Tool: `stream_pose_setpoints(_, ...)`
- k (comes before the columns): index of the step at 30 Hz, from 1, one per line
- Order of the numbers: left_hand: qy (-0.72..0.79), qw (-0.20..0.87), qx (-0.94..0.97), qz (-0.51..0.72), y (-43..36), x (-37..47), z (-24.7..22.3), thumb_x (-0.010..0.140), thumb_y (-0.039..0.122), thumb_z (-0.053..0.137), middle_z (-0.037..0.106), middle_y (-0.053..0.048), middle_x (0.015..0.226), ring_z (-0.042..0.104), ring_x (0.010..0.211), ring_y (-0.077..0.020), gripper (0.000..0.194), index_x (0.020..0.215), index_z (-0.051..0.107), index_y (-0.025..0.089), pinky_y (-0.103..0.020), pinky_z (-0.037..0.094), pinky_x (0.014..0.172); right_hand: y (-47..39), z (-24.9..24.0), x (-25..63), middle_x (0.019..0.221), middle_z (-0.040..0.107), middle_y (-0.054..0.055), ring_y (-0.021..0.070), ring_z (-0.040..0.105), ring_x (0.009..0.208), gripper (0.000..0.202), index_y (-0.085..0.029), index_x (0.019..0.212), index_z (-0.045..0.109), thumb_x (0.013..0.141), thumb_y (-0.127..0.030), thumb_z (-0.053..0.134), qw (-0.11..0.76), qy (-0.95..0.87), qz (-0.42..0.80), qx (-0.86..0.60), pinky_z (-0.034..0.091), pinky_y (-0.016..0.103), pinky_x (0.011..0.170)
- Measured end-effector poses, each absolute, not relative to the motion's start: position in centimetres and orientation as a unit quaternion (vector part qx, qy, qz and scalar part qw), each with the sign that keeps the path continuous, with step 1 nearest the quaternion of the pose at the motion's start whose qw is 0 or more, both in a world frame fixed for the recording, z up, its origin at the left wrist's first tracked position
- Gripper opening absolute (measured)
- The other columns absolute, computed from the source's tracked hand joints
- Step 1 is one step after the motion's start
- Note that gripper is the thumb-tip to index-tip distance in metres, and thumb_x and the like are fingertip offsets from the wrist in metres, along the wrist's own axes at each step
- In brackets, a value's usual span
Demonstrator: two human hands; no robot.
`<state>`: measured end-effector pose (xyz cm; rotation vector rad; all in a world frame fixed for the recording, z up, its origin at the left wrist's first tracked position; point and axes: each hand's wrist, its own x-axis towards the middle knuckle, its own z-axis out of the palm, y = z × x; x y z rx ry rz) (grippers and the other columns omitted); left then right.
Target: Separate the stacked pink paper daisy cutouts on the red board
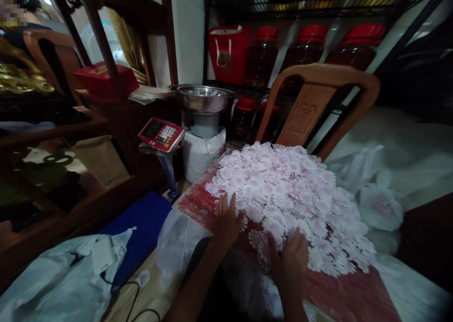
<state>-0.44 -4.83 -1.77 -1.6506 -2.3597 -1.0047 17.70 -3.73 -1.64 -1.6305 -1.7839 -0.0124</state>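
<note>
Many pale pink and white flower-shaped pieces (283, 185) lie heaped on a red table top (339, 293). My left hand (227, 220) rests at the heap's left front edge, its fingers apart over the red surface and the nearest pieces. Further right, my right hand (292, 253) touches the front of the heap, thumb spread away from the fingers. Neither hand shows anything held. Below the table edge, between my forearms, more of the pieces show dimly.
A wooden chair (304, 105) stands behind the table. A red-faced scale display (162, 134) and a metal bowl (201, 98) are at the back left. Plastic bags (380, 206) lie at right; a pale bag (56, 279) lies lower left. A person is at the far upper left.
</note>
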Motion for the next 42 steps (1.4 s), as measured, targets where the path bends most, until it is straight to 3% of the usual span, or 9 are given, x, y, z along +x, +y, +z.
stream_pose_setpoints(10, -0.795, 0.059, -0.499, -0.34, -1.9, 2.9, -1.9, 0.083, 0.066, 0.052, 0.034, -0.025, 0.147, 0.024, 0.14, -0.0419, 0.085, 0.145, 0.037, 0.01, -0.057, 0.024, 0.112, -1.6, -1.7, 16.4, 0.15, 0.022, 0.032, 0.0445, 0.02, 0.14, 0.096, -0.005, 0.15, 0.025, 0.085, -0.075, 0.03, 0.299, -0.669, 0.021, -0.68, 0.022, 0.06, 0.108)
stream_pose_setpoints(18, -0.783, 0.069, -0.53, -0.318, 1.4, 3.7, -2.7, 0.076, 0.068, 0.062, 0.035, -0.026, 0.146, 0.025, 0.138, -0.0462, 0.091, 0.142, 0.042, 0.009, -0.058, 0.024, 0.111, 1.6, -1.2, 16.6, 0.154, 0.019, 0.027, 0.041, 0.017, 0.143, 0.09, -0.011, 0.152, 0.02, 0.086, -0.068, 0.043, 0.269, -0.664, 0.043, -0.697, 0.028, 0.057, 0.106)
stream_pose_setpoints(21, -0.763, 0.068, -0.563, -0.31, 2.8, 2.9, -2.5, 0.079, 0.061, 0.063, 0.041, -0.022, 0.143, 0.028, 0.136, -0.0445, 0.075, 0.136, 0.051, 0.013, -0.057, 0.026, 0.11, 3.3, -0.7, 17.5, 0.15, 0.03, 0.025, 0.037, 0.025, 0.141, 0.076, -0.009, 0.147, 0.032, 0.091, -0.058, 0.044, 0.281, -0.697, 0.033, -0.658, 0.029, 0.053, 0.107)
stream_pose_setpoints(24, -0.721, 0.058, -0.615, -0.314, 4.0, 1.8, -1.0, 0.089, 0.045, 0.057, 0.052, -0.014, 0.133, 0.034, 0.134, -0.0374, 0.04, 0.118, 0.066, 0.02, -0.051, 0.029, 0.11, 5.4, 0.2, 18.7, 0.136, 0.051, 0.019, 0.0303, 0.038, 0.133, 0.046, -0.011, 0.127, 0.056, 0.096, -0.042, 0.042, 0.324, -0.748, 0.0, -0.579, 0.027, 0.047, 0.109)
stream_pose_setpoints(26, -0.685, 0.041, -0.647, -0.333, 4.9, 1.2, 0.3, 0.093, 0.037, 0.05, 0.056, -0.01, 0.127, 0.038, 0.13, -0.0322, 0.028, 0.106, 0.071, 0.022, -0.046, 0.03, 0.109, 6.7, 0.6, 19.4, 0.127, 0.057, 0.015, 0.027, 0.044, 0.126, 0.036, -0.013, 0.116, 0.062, 0.097, -0.036, 0.042, 0.35, -0.769, -0.025, -0.535, 0.027, 0.046, 0.109)
stream_pose_setpoints(32, -0.63, 0.002, -0.69, -0.357, 7.6, 1.3, 1.2, 0.092, 0.032, 0.052, 0.061, -0.006, 0.117, 0.049, 0.115, -0.0226, 0.021, 0.096, 0.07, 0.023, -0.036, 0.037, 0.101, 8.7, -0.2, 20.2, 0.113, 0.062, 0.013, 0.0229, 0.054, 0.109, 0.03, -0.012, 0.11, 0.062, 0.096, -0.03, 0.043, 0.368, -0.783, -0.046, -0.5, 0.041, 0.036, 0.096)
stream_pose_setpoints(37, -0.648, 0.006, -0.673, -0.357, 8.9, 1.4, -0.1, 0.089, 0.03, 0.054, 0.065, -0.007, 0.096, 0.056, 0.101, -0.0239, 0.018, 0.089, 0.068, 0.019, -0.036, 0.041, 0.091, 8.9, -1.0, 20.1, 0.097, 0.063, 0.011, 0.0234, 0.058, 0.093, 0.025, -0.013, 0.096, 0.064, 0.095, -0.025, 0.042, 0.363, -0.784, -0.063, -0.5, 0.046, 0.036, 0.084)
stream_pose_setpoints(42, -0.656, 0.008, -0.668, -0.352, 9.1, 1.1, -0.2, 0.089, 0.03, 0.054, 0.065, -0.005, 0.095, 0.056, 0.102, -0.023, 0.017, 0.088, 0.067, 0.02, -0.034, 0.04, 0.092, 9.2, -1.0, 19.9, 0.097, 0.063, 0.011, 0.0242, 0.058, 0.093, 0.026, -0.012, 0.096, 0.065, 0.094, -0.023, 0.041, 0.343, -0.781, -0.06, -0.518, 0.046, 0.037, 0.084)
